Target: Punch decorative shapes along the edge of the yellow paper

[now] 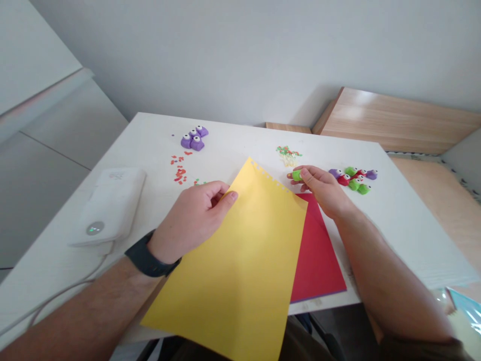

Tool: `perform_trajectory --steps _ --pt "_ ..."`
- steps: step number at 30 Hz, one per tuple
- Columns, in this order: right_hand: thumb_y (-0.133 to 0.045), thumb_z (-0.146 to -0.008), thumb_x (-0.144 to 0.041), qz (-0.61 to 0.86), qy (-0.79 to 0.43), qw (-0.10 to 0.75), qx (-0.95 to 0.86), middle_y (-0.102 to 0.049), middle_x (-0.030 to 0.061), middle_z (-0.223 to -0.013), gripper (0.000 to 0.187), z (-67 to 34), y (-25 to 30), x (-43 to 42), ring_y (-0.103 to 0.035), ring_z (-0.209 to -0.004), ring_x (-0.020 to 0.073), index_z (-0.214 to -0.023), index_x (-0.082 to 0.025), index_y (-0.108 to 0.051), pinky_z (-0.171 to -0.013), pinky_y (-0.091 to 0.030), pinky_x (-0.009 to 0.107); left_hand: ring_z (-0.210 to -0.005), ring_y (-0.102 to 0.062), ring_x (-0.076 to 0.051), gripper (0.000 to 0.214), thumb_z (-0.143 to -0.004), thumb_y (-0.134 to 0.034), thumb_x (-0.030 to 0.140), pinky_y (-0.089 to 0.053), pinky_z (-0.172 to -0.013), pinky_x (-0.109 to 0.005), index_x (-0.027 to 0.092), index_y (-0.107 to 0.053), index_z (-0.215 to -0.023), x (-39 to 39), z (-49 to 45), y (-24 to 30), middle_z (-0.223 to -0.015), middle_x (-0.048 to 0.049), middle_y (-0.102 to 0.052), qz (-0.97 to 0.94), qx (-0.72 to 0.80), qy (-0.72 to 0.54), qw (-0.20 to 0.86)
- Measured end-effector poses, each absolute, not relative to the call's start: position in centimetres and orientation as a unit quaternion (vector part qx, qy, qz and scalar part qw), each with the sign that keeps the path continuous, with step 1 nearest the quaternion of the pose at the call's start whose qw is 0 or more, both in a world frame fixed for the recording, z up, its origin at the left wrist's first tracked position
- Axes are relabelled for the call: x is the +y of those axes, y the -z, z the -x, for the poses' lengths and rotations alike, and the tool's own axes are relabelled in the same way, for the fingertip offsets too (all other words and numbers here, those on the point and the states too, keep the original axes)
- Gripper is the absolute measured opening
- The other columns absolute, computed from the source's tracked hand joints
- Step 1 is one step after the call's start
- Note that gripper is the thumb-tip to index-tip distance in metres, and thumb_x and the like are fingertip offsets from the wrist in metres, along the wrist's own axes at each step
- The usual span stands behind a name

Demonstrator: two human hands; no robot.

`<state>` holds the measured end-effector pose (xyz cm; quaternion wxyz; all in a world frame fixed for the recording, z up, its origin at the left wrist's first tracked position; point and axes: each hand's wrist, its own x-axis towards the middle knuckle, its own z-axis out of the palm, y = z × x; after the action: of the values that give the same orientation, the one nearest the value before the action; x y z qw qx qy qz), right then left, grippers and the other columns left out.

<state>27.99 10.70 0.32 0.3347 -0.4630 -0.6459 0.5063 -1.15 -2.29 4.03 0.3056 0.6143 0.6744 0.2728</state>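
Pinching the yellow paper (240,260), left hand (191,220) grip closed; right hand (326,193) grip pinches green punch (296,175).

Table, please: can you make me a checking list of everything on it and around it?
Surface: white table.
Job's things: yellow paper with a punched top edge, overlapping red paper; small green punch.
Clutter: purple punches at the back; mixed punches on the right; paper bits; white device on the left.
Grips: left hand pinches yellow paper; right hand holds green punch.
Cables: white cable from the device.
Surroundings: grey wall; wooden boards behind, right.
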Motion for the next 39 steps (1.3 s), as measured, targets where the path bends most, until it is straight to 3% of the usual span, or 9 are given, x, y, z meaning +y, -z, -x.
perform_trajectory --steps 7,14,20,23,27,30,34,39 --pt "-0.059 -0.097 -0.059 0.504 -0.297 0.286 -0.759 -0.073 0.0031 -0.098 0.041 -28.6 0.5 11.2 -0.062 -0.083 0.0187 -0.115 -0.024 -0.067 -0.073 -0.049 0.031 -0.063 -0.058 -0.016 0.034 -0.099 -0.055 0.051 -0.036 -0.059 -0.029 0.022 -0.066 -0.084 -2.3 1.1 -4.0 -0.069 0.0037 -0.066 -0.617 0.672 -0.276 0.303" --pt "-0.059 -0.096 -0.063 0.523 -0.297 0.369 -0.708 -0.074 0.0062 -0.107 0.045 -28.8 1.3 12.1 -0.066 -0.097 0.0216 -0.117 -0.024 -0.063 -0.079 -0.053 0.034 -0.062 -0.057 -0.016 0.033 -0.099 -0.056 0.05 -0.036 -0.06 -0.03 0.022 -0.065 -0.083 -2.4 1.0 -4.1 -0.068 0.0039 -0.066 -0.615 0.673 -0.274 0.306" --pt "-0.063 -0.093 -0.065 0.487 -0.448 0.365 -0.655 -0.075 0.0071 -0.109 0.046 -27.8 0.9 12.0 -0.072 -0.095 0.0195 -0.112 -0.022 -0.059 -0.07 -0.052 0.029 -0.065 -0.059 -0.017 0.034 -0.1 -0.054 0.05 -0.037 -0.061 -0.03 0.022 -0.065 -0.083 -2.4 1.1 -4.0 -0.069 0.0034 -0.066 -0.621 0.669 -0.273 0.304" --pt "-0.063 -0.092 -0.065 0.485 -0.466 0.371 -0.64 -0.074 0.0064 -0.11 0.045 -27.3 1.2 12.2 -0.071 -0.095 0.0185 -0.108 -0.023 -0.058 -0.07 -0.054 0.029 -0.066 -0.059 -0.017 0.034 -0.1 -0.055 0.05 -0.037 -0.062 -0.03 0.023 -0.064 -0.082 -2.4 1.1 -3.9 -0.069 0.0039 -0.066 -0.621 0.67 -0.271 0.303" --pt "-0.063 -0.093 -0.065 0.488 -0.43 0.429 -0.627 -0.072 0.0061 -0.114 0.044 -27.5 1.5 12.9 -0.07 -0.105 0.0194 -0.11 -0.024 -0.058 -0.074 -0.057 0.03 -0.065 -0.058 -0.017 0.034 -0.1 -0.054 0.05 -0.036 -0.062 -0.03 0.023 -0.064 -0.083 -2.3 1.2 -3.8 -0.069 0.0042 -0.066 -0.621 0.672 -0.265 0.304" --pt "-0.065 -0.092 -0.062 0.506 -0.382 0.448 -0.631 -0.071 0.005 -0.107 0.045 -28.5 1.4 13.4 -0.07 -0.099 0.0199 -0.113 -0.024 -0.059 -0.07 -0.055 0.03 -0.066 -0.059 -0.017 0.034 -0.1 -0.054 0.051 -0.037 -0.062 -0.03 0.023 -0.064 -0.083 -2.3 1.2 -3.8 -0.069 0.0039 -0.065 -0.626 0.669 -0.266 0.301" --pt "-0.067 -0.089 -0.058 0.559 -0.26 0.424 -0.663 -0.07 0.0047 -0.095 0.045 -30.6 1.0 14.1 -0.065 -0.085 0.0209 -0.116 -0.022 -0.067 -0.069 -0.054 0.034 -0.067 -0.06 -0.017 0.035 -0.101 -0.053 0.051 -0.037 -0.063 -0.031 0.023 -0.063 -0.083 -2.3 1.2 -3.9 -0.07 0.0034 -0.066 -0.626 0.667 -0.27 0.301" --pt "-0.079 -0.08 -0.051 0.617 -0.172 0.39 -0.662 -0.075 0.011 -0.101 0.056 -33.3 0.4 14.7 -0.068 -0.085 0.0245 -0.122 -0.017 -0.066 -0.079 -0.057 0.042 -0.068 -0.061 -0.018 0.033 -0.1 -0.053 0.049 -0.038 -0.063 -0.03 0.022 -0.063 -0.083 -2.3 1.2 -3.8 -0.072 0.0026 -0.067 -0.629 0.662 -0.271 0.304"
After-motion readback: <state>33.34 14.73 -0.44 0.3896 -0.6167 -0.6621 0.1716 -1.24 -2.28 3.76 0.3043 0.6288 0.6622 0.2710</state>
